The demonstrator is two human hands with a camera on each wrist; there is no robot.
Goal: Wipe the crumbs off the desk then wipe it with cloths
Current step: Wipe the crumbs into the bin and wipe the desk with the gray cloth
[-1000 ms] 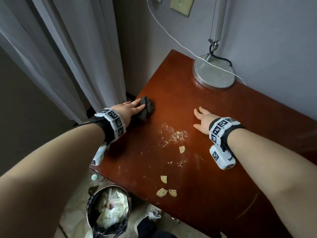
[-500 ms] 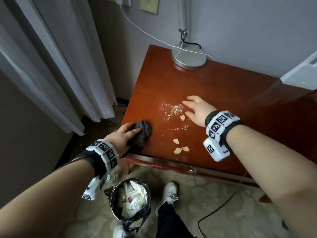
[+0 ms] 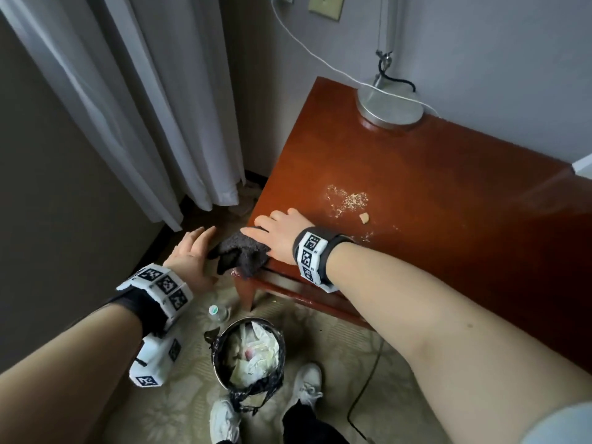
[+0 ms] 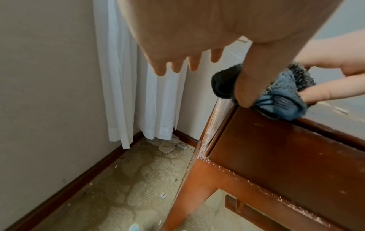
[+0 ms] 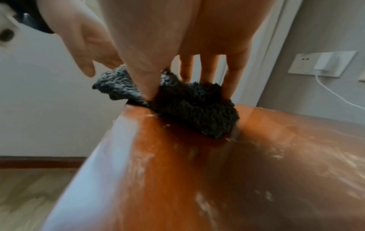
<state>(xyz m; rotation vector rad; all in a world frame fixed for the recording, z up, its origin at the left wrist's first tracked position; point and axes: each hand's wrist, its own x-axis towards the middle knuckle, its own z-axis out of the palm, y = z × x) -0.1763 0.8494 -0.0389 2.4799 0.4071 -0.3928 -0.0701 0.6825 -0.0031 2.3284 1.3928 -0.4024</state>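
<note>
Right hand (image 3: 282, 232) flat, fingers spread, pressing dark cloth (image 3: 243, 256) at desk (image 3: 448, 219) corner; left hand (image 3: 192, 254) open beside it.
Crumb-wiping step: next sweep crumbs (image 3: 347, 200) from 2 o'clock toward bin (image 3: 250, 354) at 6 o'clock.

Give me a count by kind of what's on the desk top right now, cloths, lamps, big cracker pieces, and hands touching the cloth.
Cloth: 1, dark, at the desk's near left corner
Lamp base: 1
Big cracker piece: 1, beside a patch of fine crumbs
Hands touching the cloth: 2, left hand and right hand
Total: 5
</note>
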